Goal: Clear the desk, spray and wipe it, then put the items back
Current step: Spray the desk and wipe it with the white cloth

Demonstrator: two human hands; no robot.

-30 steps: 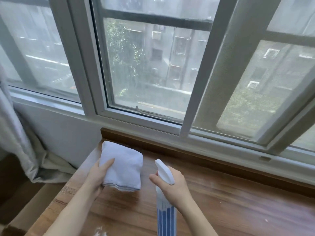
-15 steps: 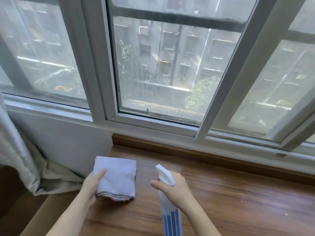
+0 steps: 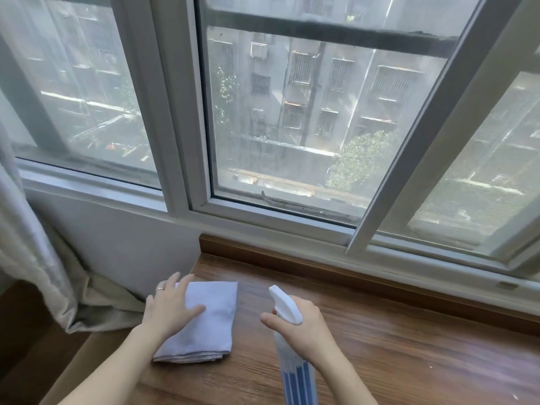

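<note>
**Cloth under the left hand, spray bottle in the right, at the desk's window corner**

At the far left a pale curtain (image 3: pixel 27 247) hangs down and bunches on the floor against the white wall below the window (image 3: pixel 280 118). The window's white frames run across the whole upper view, with apartment blocks and trees behind the glass.

The wooden desk (image 3: pixel 409 346) fills the lower part of the view, its raised back edge running along under the window sill. Near its left corner lies a folded light-blue cloth (image 3: pixel 210 325), flat on the wood with its layered edges facing the person. The left hand (image 3: pixel 172 311) rests palm down on the cloth's left half, fingers straight and spread, the thumb lying out across the fabric; a ring shows on one finger. It presses or rests on the cloth and does not pinch it.

Just to the right of the cloth, apart from it, the right hand (image 3: pixel 301 328) grips a spray bottle (image 3: pixel 295 363) round its neck. The fingers are curled about it, and the index finger reaches forward below the white trigger head, whose nozzle points away toward the window. The bottle's body is clear with blue vertical stripes and runs down out of the bottom edge of the view. Whether its base touches the desk cannot be told.
</note>
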